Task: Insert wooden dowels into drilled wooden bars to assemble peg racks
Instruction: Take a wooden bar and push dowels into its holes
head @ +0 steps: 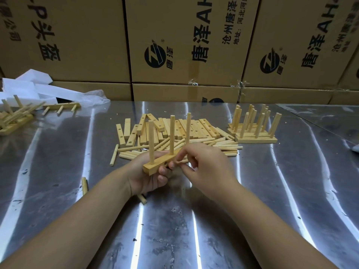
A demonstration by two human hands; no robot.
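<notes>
The left hand (149,175) grips a bar (155,167) above the surface (272,191), with three dowels (172,133) standing in it. The right hand (204,162) pinches the bar's end by the third dowel, which may not be fully in. Finished racks (254,131) stand at the right. Many spare bars (174,129) and loose dowels (223,146) wait.

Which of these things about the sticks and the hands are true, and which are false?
1. The left hand holds a bar with three dowels standing in it. True.
2. The table is wooden. False: it is shiny metal.
3. Finished racks stand to the right of the pile of bars. True.
4. The right hand lies flat on the table. False: it is raised, pinching the bar's right end.
5. The boxes behind are blue. False: they are brown cardboard.
</notes>
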